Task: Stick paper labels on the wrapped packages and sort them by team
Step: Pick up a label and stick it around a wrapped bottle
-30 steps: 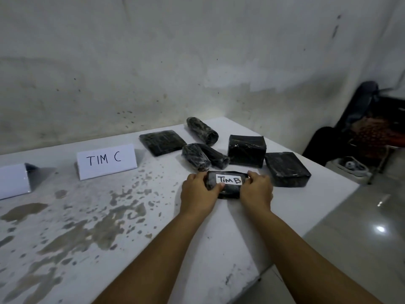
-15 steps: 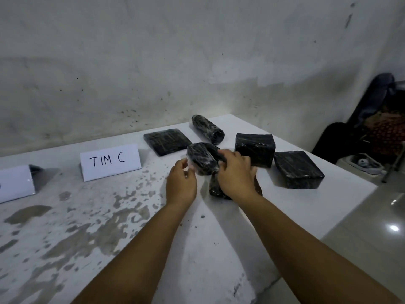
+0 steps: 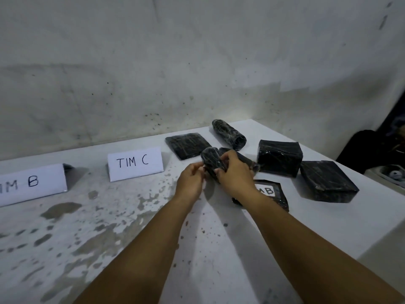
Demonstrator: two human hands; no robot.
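Both my hands hold a black wrapped cylinder package [image 3: 210, 159] just above the table. My right hand [image 3: 235, 174] grips it from the right and my left hand [image 3: 191, 180] pinches its near left side. A flat black package with a white "TIM B" label [image 3: 270, 190] lies on the table under my right wrist, partly hidden. Other black wrapped packages lie around: a flat square one [image 3: 189, 144], a roll [image 3: 229, 133], a block [image 3: 279, 156], another block [image 3: 327, 181] and one behind my right hand [image 3: 245, 160]. A "TIM C" sign [image 3: 135, 163] and a "TIM B" sign [image 3: 32, 183] stand to the left.
The white table [image 3: 109, 227] has worn grey patches and ends at a right edge and corner near the packages. A stained wall runs behind it. Dark bags and clutter [image 3: 377, 148] sit on the floor at the far right.
My hands left the labelled "TIM B" package on the table and moved up to the cylinder package behind it, which both now hold. The view has shifted left, showing the "TIM B" sign.
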